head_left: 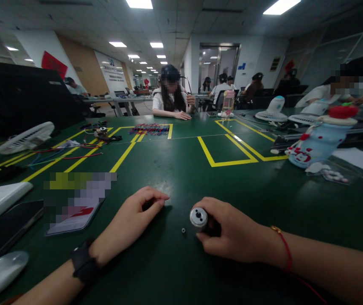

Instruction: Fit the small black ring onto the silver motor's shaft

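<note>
My right hand [232,231] grips a silver metal cylinder [198,217] around its side. Its round top faces up and shows a dark centre with small dark holes. A tiny metal ring-like part [183,231] lies on the green table [165,262] just left of the cylinder. My left hand [140,207] rests over the table to the left of both, fingers pointing right, thumb and fingertips a little apart with nothing visible between them.
On the left lie a clear sleeve [82,212], a white mouse [1,275] and loose wires [82,156]. A blue bottle [319,142] stands at right. A bundle of coloured wires [151,129] lies ahead; a person [171,99] sits across.
</note>
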The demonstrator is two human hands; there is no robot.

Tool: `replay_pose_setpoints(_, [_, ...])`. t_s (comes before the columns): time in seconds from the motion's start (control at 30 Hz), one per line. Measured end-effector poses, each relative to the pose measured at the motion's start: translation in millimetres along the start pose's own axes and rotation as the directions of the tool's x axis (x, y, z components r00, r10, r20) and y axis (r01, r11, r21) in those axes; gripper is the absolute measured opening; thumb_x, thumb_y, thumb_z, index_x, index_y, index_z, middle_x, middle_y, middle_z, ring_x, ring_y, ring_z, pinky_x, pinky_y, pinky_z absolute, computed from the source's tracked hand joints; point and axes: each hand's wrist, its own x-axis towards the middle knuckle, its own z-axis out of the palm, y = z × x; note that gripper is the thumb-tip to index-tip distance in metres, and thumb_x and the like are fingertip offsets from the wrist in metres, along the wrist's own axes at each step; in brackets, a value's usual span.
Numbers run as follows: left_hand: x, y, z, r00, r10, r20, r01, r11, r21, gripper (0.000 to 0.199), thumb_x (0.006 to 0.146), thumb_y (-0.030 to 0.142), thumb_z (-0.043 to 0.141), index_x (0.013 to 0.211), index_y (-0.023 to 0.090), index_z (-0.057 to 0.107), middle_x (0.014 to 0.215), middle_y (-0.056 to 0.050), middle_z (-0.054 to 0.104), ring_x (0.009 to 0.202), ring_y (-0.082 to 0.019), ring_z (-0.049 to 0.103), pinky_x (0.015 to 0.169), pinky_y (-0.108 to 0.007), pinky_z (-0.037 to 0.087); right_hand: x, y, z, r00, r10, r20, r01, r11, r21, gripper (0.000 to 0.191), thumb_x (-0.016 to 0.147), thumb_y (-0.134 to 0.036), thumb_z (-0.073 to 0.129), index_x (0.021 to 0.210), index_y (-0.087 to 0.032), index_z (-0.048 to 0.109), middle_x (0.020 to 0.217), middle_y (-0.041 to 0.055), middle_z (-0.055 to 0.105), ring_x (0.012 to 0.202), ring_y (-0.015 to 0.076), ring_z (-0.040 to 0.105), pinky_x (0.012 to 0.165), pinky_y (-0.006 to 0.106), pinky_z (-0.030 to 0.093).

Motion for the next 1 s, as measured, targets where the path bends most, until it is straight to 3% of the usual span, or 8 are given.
replay_pose_setpoints(0.23, [-2,-2,1.5,0.995,0.087,0.054,-0.091,0.992,0.087,0.018,0.087,0.019,0.052,0.097,0.023,0.067,0.102,-0.004,0.061,0.096,-0.021,0.057,0.088,-0.037,0.044,-1,2,1,1.0,0.001,-0.007,-0.001,1.0,0.007,0.026,0.072,-0.014,0.061,0.097,-0.017,0.055,0.087,0.0019,0.055,0.069,0.0139,0.048,0.06,0.026,0.039])
replay_pose_setpoints(0.33, [-5,2,0.4,0.986,0.117,0.122,-0.133,0.982,0.136,0.017,0.083,0.023,0.06,0.098,0.026,0.066,0.106,-0.003,0.059,0.102,-0.024,0.053,0.092,-0.04,0.041,-1,2,2,1.0,0.001,-0.01,0.0,1.0,0.015,0.027,0.072,-0.014,0.061,0.099,-0.017,0.055,0.088,0.0022,0.055,0.069,0.0139,0.048,0.059,0.026,0.039])
replay_pose_setpoints(0.53, [-13,15,4.1,0.959,0.146,0.242,-0.184,0.972,0.144,0.033,0.07,0.034,0.076,0.101,0.029,0.065,0.115,-0.003,0.056,0.109,-0.027,0.047,0.095,-0.044,0.037,-1,3,3,1.0,0.005,-0.027,-0.004,1.0,0.031,0.031,0.071,-0.013,0.062,0.101,-0.019,0.056,0.088,0.0022,0.056,0.069,0.014,0.048,0.058,0.025,0.038])
replay_pose_setpoints(0.73, [-15,23,18.5,0.964,0.168,0.205,-0.182,0.982,0.052,0.007,0.08,0.026,0.068,0.086,0.026,0.071,0.099,-0.003,0.061,0.096,-0.023,0.055,0.087,-0.036,0.042,-1,4,5,1.0,0.005,-0.026,-0.005,1.0,0.015,0.031,0.07,-0.012,0.061,0.1,-0.019,0.056,0.087,0.002,0.056,0.068,0.014,0.048,0.058,0.025,0.037])
replay_pose_setpoints(0.87, [-14,31,16.2,0.986,0.139,0.088,-0.131,0.987,-0.095,0.013,0.087,0.025,0.061,0.094,0.027,0.072,0.091,-0.002,0.061,0.086,-0.018,0.058,0.077,-0.029,0.045,1,2,4,1.0,-0.016,-0.01,0.016,1.0,-0.015,0.028,0.072,-0.016,0.063,0.099,-0.018,0.056,0.087,0.002,0.055,0.069,0.0144,0.047,0.06,0.026,0.038])
replay_pose_setpoints(1.0, [-14,39,13.8,0.989,0.141,-0.034,-0.144,0.981,-0.128,0.019,0.087,0.026,0.062,0.101,0.033,0.072,0.088,0.0,0.058,0.083,-0.017,0.057,0.073,-0.027,0.045,3,1,4,0.998,-0.052,0.017,0.053,0.997,-0.058,0.024,0.074,-0.019,0.064,0.096,-0.018,0.055,0.085,0.0012,0.055,0.068,0.014,0.047,0.059,0.026,0.037])
